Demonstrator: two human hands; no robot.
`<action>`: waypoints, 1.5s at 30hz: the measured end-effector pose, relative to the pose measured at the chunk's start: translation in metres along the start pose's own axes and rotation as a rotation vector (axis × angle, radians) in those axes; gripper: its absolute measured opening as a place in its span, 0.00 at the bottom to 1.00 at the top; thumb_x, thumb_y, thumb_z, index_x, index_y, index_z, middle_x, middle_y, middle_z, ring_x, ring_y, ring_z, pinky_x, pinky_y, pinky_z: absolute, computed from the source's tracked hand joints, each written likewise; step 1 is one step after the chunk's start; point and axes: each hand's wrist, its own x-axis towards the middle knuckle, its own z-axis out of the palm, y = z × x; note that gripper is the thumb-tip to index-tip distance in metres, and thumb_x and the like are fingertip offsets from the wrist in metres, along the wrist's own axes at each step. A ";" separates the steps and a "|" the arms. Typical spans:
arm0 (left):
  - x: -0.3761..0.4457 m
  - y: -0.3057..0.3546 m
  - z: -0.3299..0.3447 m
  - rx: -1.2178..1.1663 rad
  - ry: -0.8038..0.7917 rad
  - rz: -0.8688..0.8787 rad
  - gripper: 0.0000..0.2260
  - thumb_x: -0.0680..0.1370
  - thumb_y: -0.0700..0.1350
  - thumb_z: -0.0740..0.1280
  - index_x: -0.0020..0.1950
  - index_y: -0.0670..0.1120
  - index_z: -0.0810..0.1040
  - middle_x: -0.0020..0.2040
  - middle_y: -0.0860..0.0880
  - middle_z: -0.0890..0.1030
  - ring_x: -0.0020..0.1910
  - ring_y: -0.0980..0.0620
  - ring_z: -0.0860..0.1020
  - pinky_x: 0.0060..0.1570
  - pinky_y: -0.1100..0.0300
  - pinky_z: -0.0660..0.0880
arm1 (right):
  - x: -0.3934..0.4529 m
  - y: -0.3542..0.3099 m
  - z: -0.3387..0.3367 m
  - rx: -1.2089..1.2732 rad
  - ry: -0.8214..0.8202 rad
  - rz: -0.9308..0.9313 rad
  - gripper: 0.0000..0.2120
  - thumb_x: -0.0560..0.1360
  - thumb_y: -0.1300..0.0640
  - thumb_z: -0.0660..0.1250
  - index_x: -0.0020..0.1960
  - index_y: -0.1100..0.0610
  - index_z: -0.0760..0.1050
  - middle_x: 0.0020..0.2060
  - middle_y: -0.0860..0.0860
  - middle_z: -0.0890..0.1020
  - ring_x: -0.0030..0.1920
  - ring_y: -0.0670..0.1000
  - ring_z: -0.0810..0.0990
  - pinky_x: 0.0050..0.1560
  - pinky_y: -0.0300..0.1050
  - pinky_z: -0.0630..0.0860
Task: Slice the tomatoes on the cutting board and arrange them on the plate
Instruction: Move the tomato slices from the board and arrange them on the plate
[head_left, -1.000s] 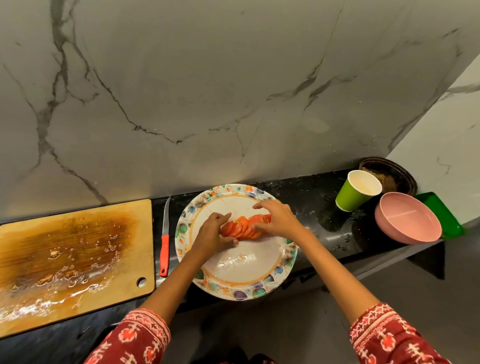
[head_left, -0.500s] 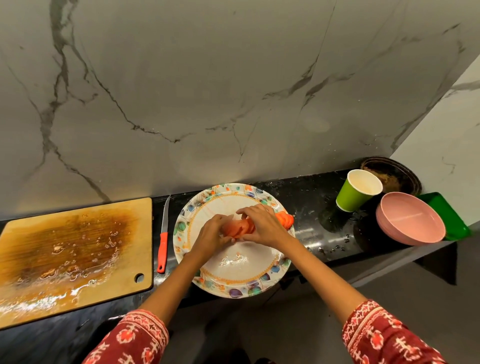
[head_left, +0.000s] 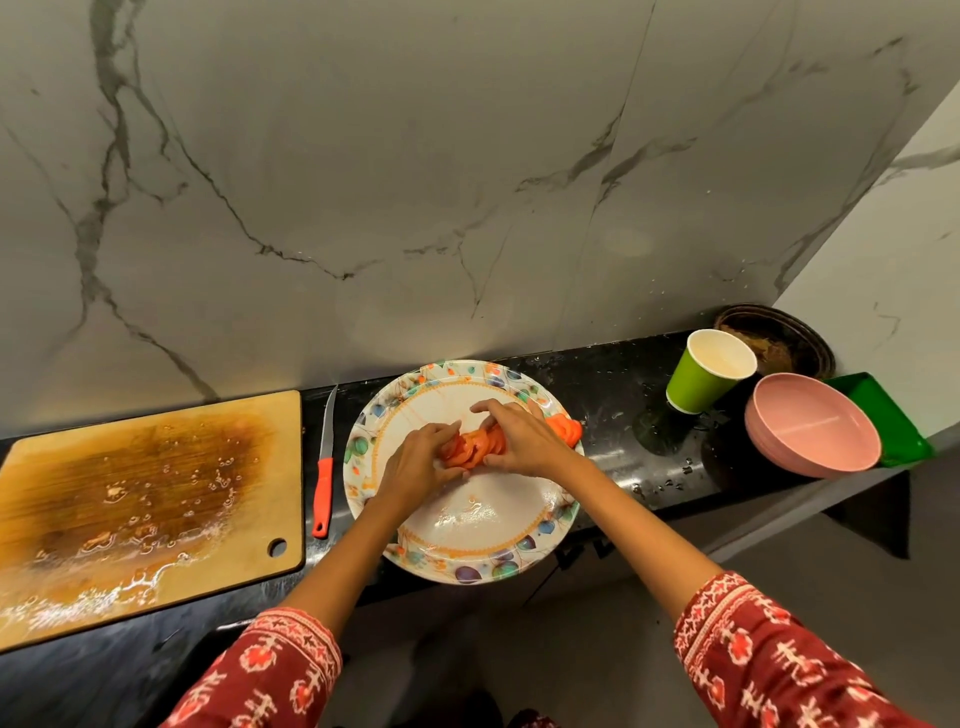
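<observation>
Your tomato slices (head_left: 480, 446) sit bunched mid-plate (head_left: 467, 525), left hand (head_left: 418, 465) and right hand (head_left: 522, 441) cupped round either end, fingers curled onto them, probably to keep the row tight. Hands hide most slices, so no count. Knife (head_left: 323, 483) and wet board (head_left: 145, 509) lie unused on the left.

Black table (head_left: 613, 395) along a marble wall, wet in spots. L to R on it: wet wooden board (head_left: 145, 499); red-handled knife (head_left: 323, 483) just beside it; patterned plate (head_left: 467, 540) overhanging the front edge; green cup (head_left: 701, 379); pink bowl (head_left: 815, 426); green tray (head_left: 888, 415); dark dish (head_left: 784, 338) at back.
</observation>
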 end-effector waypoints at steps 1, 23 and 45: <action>0.001 0.000 0.000 0.003 -0.001 0.005 0.31 0.70 0.49 0.73 0.71 0.46 0.67 0.63 0.46 0.74 0.61 0.48 0.72 0.58 0.58 0.70 | 0.001 -0.001 -0.001 0.006 -0.004 0.002 0.31 0.70 0.48 0.72 0.68 0.52 0.62 0.57 0.51 0.78 0.63 0.52 0.70 0.70 0.57 0.56; 0.019 0.014 -0.002 0.130 -0.080 -0.002 0.38 0.68 0.56 0.73 0.74 0.49 0.60 0.69 0.47 0.70 0.68 0.46 0.63 0.63 0.50 0.61 | -0.005 0.008 -0.010 0.006 0.011 -0.009 0.35 0.70 0.49 0.72 0.71 0.52 0.58 0.58 0.50 0.77 0.67 0.51 0.68 0.73 0.61 0.51; 0.024 0.017 0.002 0.067 -0.065 0.031 0.30 0.71 0.52 0.71 0.71 0.49 0.66 0.64 0.48 0.75 0.63 0.48 0.68 0.59 0.52 0.64 | -0.002 0.009 -0.010 0.082 0.003 0.002 0.41 0.68 0.46 0.74 0.72 0.52 0.55 0.57 0.51 0.77 0.65 0.52 0.69 0.72 0.62 0.53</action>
